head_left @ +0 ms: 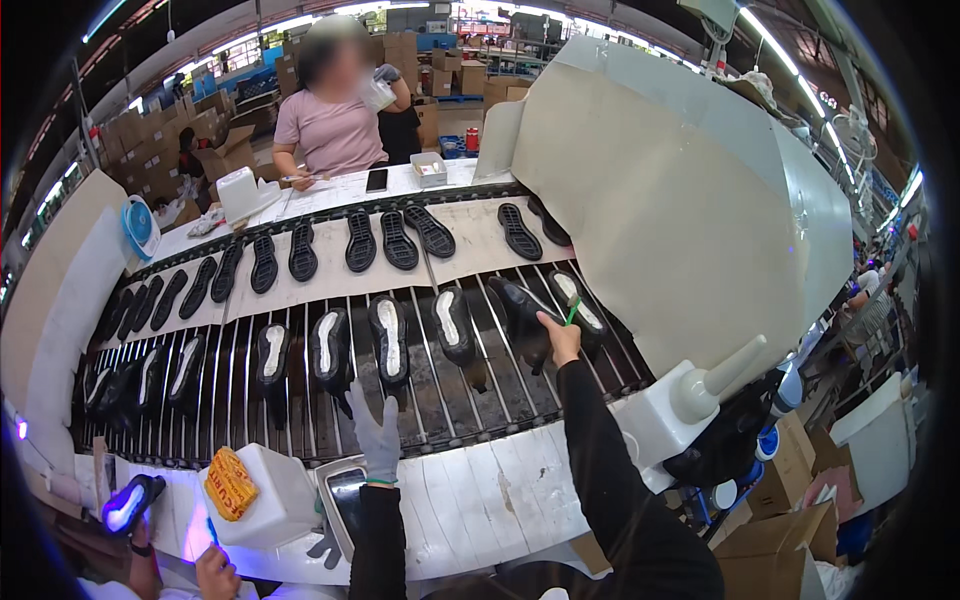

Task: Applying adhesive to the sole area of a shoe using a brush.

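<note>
My left hand (376, 436), in a pale grey glove, has its fingers spread and nothing in it. Its fingertips are just below the toe ends of black shoe uppers that lie bottom up on the conveyor, one of them a shoe upper (388, 342) with a white coated strip down its underside. My bare right hand (562, 340) is closed around a thin green-handled brush (572, 309). It is beside a tilted black shoe upper (519, 312) whose underside is turned away, and just below another white-coated shoe upper (578, 298).
Black shoe soles (399, 240) lie in a row on a cardboard-covered conveyor strip beyond the rods (420, 425). A white squeeze container (690, 395) stands at right; a white container (270, 500) with a yellow packet is at left. A large pale hood (670, 190) covers the right end. Another person (335, 120) stands opposite. A co-worker's hand (215, 572) is at lower left.
</note>
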A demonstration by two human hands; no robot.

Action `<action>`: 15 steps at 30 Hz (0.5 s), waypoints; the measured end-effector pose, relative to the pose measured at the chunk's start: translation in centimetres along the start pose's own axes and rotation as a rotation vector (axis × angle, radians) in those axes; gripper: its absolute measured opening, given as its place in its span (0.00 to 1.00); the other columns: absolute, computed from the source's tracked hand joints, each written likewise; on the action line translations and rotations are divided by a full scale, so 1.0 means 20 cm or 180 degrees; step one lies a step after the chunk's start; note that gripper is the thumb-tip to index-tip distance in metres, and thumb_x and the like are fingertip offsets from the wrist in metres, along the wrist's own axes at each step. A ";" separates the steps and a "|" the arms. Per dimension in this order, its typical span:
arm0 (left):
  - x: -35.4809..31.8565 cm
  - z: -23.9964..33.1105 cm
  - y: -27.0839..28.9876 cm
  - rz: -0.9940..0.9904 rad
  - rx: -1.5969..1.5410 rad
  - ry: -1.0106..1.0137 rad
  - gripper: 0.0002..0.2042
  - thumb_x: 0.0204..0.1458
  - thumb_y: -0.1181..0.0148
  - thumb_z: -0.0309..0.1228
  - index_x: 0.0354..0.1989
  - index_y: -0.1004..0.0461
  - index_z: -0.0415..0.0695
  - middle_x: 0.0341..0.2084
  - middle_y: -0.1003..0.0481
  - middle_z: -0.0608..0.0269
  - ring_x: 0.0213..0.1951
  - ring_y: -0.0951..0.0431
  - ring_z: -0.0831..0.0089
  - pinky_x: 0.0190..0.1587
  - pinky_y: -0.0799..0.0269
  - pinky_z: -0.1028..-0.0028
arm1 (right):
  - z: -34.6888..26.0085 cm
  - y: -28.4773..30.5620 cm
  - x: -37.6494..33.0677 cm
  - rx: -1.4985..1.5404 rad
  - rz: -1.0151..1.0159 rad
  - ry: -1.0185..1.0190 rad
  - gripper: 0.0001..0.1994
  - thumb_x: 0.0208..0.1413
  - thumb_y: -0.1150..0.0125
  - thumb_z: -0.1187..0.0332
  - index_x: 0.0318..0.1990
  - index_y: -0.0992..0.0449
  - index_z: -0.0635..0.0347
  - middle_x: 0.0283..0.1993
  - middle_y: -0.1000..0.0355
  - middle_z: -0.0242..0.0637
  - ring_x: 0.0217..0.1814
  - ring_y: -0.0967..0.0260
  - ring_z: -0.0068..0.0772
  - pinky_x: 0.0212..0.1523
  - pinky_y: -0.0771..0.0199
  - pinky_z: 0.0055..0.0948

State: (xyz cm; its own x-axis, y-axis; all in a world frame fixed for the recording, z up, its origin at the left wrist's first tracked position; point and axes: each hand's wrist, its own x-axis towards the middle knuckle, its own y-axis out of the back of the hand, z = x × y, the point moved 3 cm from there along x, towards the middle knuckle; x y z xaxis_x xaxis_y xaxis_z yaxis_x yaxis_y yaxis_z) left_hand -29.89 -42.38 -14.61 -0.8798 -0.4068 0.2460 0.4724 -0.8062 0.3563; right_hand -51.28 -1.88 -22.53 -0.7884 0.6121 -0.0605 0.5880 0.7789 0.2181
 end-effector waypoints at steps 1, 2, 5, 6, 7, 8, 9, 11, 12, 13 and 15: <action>0.00 -0.01 0.00 -0.0023 0.0008 0.0019 0.39 0.58 0.43 0.46 0.71 0.51 0.36 0.69 0.48 0.41 0.73 0.57 0.50 0.72 0.59 0.60 | 0.02 0.00 0.02 0.0169 -0.0121 0.0085 0.32 0.33 0.19 0.52 0.29 0.23 0.80 0.31 0.22 0.52 0.34 0.22 0.40 0.36 0.27 0.40; -0.02 -0.02 0.04 0.0084 -0.0047 0.0053 0.38 0.58 0.44 0.46 0.70 0.50 0.36 0.69 0.47 0.42 0.73 0.56 0.50 0.71 0.59 0.60 | -0.31 -0.01 -0.22 -0.0401 -0.0293 0.0104 0.32 0.33 0.20 0.51 0.30 0.23 0.80 0.31 0.22 0.56 0.36 0.21 0.47 0.37 0.26 0.41; -0.01 0.02 0.02 0.0058 -0.0124 -0.0002 0.35 0.59 0.44 0.45 0.68 0.45 0.35 0.67 0.44 0.42 0.72 0.52 0.51 0.71 0.56 0.61 | -0.46 0.03 -0.25 -0.1355 0.0193 0.0812 0.35 0.31 0.24 0.45 0.32 0.21 0.78 0.34 0.23 0.63 0.40 0.22 0.58 0.40 0.25 0.44; -0.01 0.03 0.02 0.0040 -0.0130 -0.0070 0.34 0.59 0.44 0.44 0.67 0.44 0.35 0.67 0.43 0.42 0.72 0.51 0.52 0.71 0.55 0.61 | -0.54 0.05 -0.27 -0.1425 0.0112 0.0889 0.35 0.31 0.24 0.45 0.32 0.21 0.77 0.34 0.23 0.63 0.40 0.22 0.58 0.40 0.25 0.45; 0.00 0.05 0.01 -0.0027 -0.0142 -0.0142 0.33 0.59 0.43 0.44 0.67 0.43 0.35 0.67 0.42 0.42 0.72 0.50 0.52 0.70 0.54 0.62 | -0.64 0.10 -0.29 -0.1506 0.0065 0.0934 0.36 0.31 0.24 0.44 0.33 0.21 0.77 0.34 0.23 0.63 0.40 0.23 0.59 0.41 0.25 0.45; -0.02 0.08 0.02 0.0031 -0.0091 -0.0261 0.31 0.59 0.43 0.41 0.65 0.40 0.34 0.65 0.39 0.42 0.69 0.44 0.53 0.69 0.49 0.63 | -0.72 0.14 -0.32 -0.1513 -0.0063 0.1132 0.35 0.30 0.24 0.45 0.32 0.21 0.76 0.34 0.23 0.62 0.41 0.23 0.58 0.42 0.26 0.45; -0.03 0.07 0.01 0.0008 -0.0076 -0.0224 0.31 0.59 0.43 0.41 0.65 0.40 0.34 0.65 0.39 0.42 0.69 0.44 0.53 0.69 0.49 0.63 | -0.79 0.18 -0.36 -0.1603 -0.0081 0.1400 0.34 0.31 0.24 0.46 0.35 0.21 0.75 0.35 0.23 0.61 0.41 0.23 0.58 0.42 0.25 0.44; -0.05 0.05 -0.03 -0.0216 -0.1031 -0.0187 0.29 0.59 0.43 0.38 0.64 0.39 0.34 0.63 0.36 0.45 0.66 0.39 0.57 0.67 0.46 0.66 | -0.89 0.27 -0.46 -0.1259 -0.0425 0.1742 0.33 0.33 0.23 0.50 0.39 0.21 0.74 0.35 0.22 0.57 0.39 0.22 0.54 0.42 0.25 0.40; -0.10 0.22 -0.02 -0.0371 -0.1152 -0.0093 0.28 0.58 0.43 0.35 0.64 0.38 0.33 0.62 0.34 0.48 0.64 0.35 0.62 0.66 0.43 0.69 | -0.93 0.34 -0.55 -0.1075 -0.0667 0.1671 0.32 0.33 0.23 0.51 0.40 0.22 0.73 0.35 0.21 0.54 0.38 0.22 0.49 0.42 0.25 0.37; -0.14 0.22 -0.09 -0.0629 -0.1396 0.0009 0.28 0.58 0.42 0.34 0.65 0.39 0.33 0.62 0.35 0.49 0.65 0.37 0.64 0.66 0.45 0.70 | -1.00 0.43 -0.64 -0.0891 -0.0881 0.1620 0.32 0.34 0.22 0.53 0.41 0.22 0.73 0.34 0.21 0.52 0.36 0.21 0.45 0.42 0.25 0.34; -0.27 0.36 -0.19 -0.1367 -0.1990 0.0058 0.34 0.56 0.40 0.36 0.68 0.45 0.35 0.64 0.38 0.48 0.67 0.40 0.63 0.68 0.48 0.67 | -1.07 0.60 -0.85 -0.0541 -0.1118 0.1445 0.27 0.38 0.22 0.57 0.40 0.22 0.72 0.33 0.21 0.43 0.34 0.23 0.29 0.40 0.26 0.27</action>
State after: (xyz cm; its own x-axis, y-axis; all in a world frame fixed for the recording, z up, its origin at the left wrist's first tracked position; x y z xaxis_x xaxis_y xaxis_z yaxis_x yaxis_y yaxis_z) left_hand -26.65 -34.05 -10.88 -0.9829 -0.0049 0.1840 -0.0253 -0.9866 -0.1613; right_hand -34.68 -5.79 1.89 -0.9508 0.1733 0.2568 0.2705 0.8685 0.4154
